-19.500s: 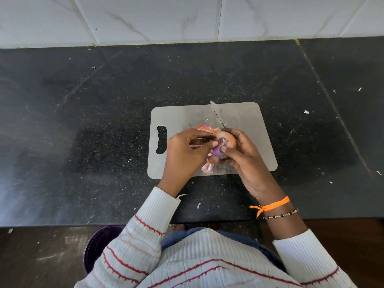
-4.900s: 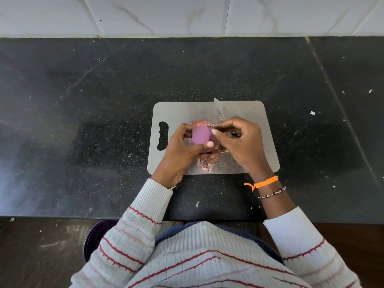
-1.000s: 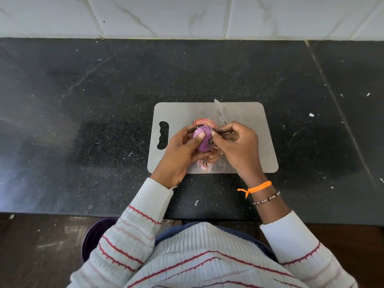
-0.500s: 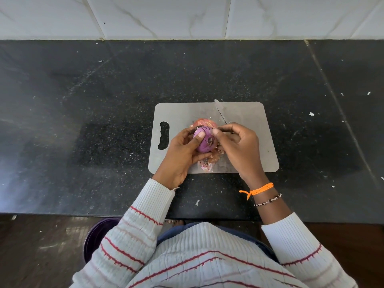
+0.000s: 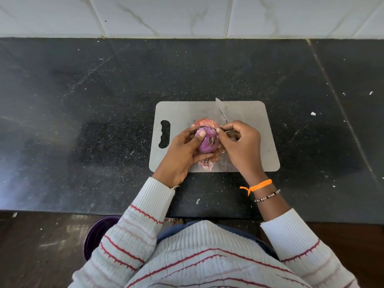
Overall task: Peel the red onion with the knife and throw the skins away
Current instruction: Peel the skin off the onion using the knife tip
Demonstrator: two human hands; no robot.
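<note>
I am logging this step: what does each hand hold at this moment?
Left hand: closed, holding the red onion.
Right hand: closed, holding the knife, fingertips at the onion's top.

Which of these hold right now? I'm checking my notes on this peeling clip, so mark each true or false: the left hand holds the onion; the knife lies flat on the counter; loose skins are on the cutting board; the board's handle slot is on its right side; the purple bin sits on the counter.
1. The left hand holds the red onion. True.
2. The knife lies flat on the counter. False: the right hand grips it, blade pointing away over the cutting board.
3. Loose skins lie on the board. True.
4. The board's handle slot is on its right side. False: it is on the left.
5. The purple bin sits on the counter. False: it is on the floor below the counter's edge.
</note>
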